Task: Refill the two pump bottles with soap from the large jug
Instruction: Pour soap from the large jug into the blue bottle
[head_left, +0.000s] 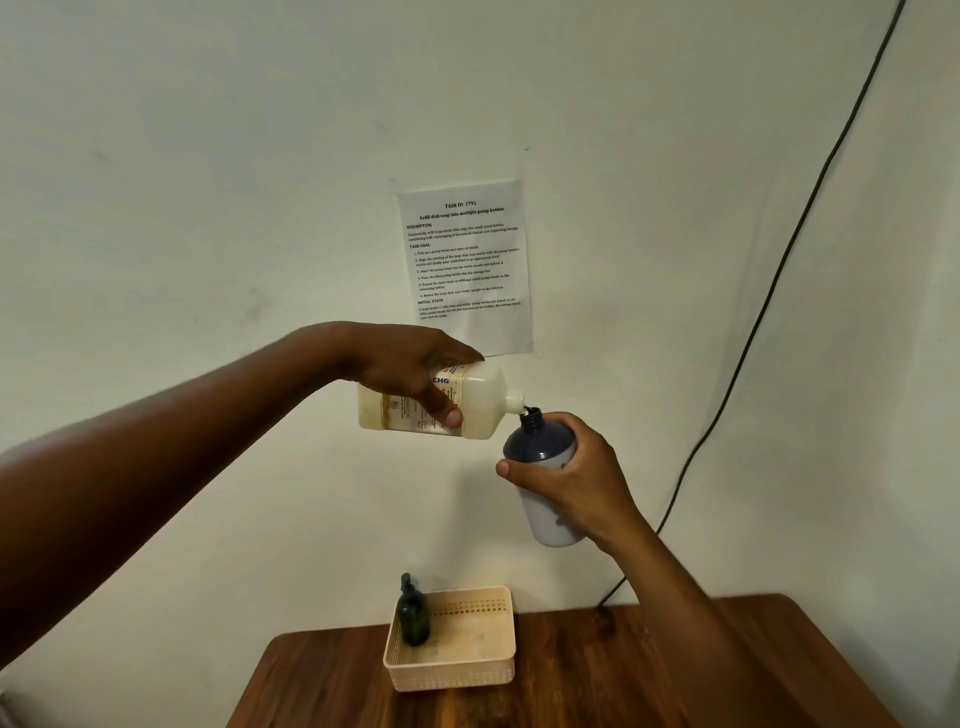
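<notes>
Pouring stage, second bottle. The large jug (447, 402) lies nearly horizontal in mid-air above the table (597, 675), its spout at 3 o'clock meeting the open neck of the dark-shouldered pump bottle (543, 447), which tilts toward 11 o'clock.

Likely faults: the two mouths are narrow and both vessels are unsupported, so a small drift of either wrist could send soap down the bottle's outside and onto the table. Tipping the jug further could cause a surge and overflow, since the bottle's fill level cannot be read through its opaque wall.

The left hand (415, 374) grasps the jug from above, fingers wrapped over the label and thumb beneath. The right hand (576, 478) grasps the pump bottle around its middle, thumb at 9 o'clock.

A green pump bottle (413, 613), pump fitted, stands upright in the beige basket (452, 670) at 6 o'clock.
</notes>
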